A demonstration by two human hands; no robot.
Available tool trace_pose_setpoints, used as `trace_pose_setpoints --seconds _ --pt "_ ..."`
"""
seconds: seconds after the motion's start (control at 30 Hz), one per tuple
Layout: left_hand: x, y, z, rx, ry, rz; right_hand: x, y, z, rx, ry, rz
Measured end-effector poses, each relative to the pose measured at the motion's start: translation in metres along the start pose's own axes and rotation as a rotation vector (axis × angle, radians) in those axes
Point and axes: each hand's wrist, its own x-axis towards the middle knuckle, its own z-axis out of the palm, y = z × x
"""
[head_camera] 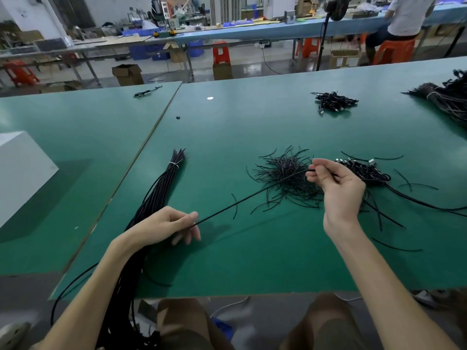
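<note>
You are holding one black cable (252,194) stretched straight between your grips above the desk (227,261), left grip (171,226) pinching it and right grip (336,185) pinching it too, probably to straighten it for coiling. Short tie wires (285,173) are lying just behind the right grip.

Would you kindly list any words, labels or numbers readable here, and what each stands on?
No text can be read.
The pale label on the brown cardboard box by the far blue bench is too blurred.
The thin black cable pinched between the left hand and the right hand shows no print.
</note>
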Motion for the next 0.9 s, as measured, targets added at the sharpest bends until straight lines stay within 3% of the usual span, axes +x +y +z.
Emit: trace_pose_setpoints --seconds 0.1,0.23,0.3,0.37,0.5,0.6,0.9 --pt "-0.004 0.014 0.01 -0.198 -0.259 0.077 0.001 0.004 0.004 0.018 0.011 0.058" --pt "0.0 0.025 0.023 -0.383 -0.301 0.147 -0.008 0.006 0.007 0.014 -0.084 0.16" --pt "0.01 0.03 0.032 -0.431 -0.165 0.142 -0.02 0.009 0.01 -0.045 -0.25 0.181" --pt "0.021 0.035 0.039 -0.504 0.082 0.105 -0.036 0.014 0.017 -0.169 -0.449 0.177" --pt "0.029 0.043 0.031 -0.923 0.422 0.111 -0.07 0.032 0.031 -0.232 -0.713 0.232" --pt "0.034 0.051 0.017 -1.057 0.537 0.1 -0.083 0.036 0.039 -0.298 -0.783 0.227" --pt "0.063 0.061 0.045 -0.909 0.672 -0.044 -0.099 0.042 0.06 -0.29 -0.933 0.322"
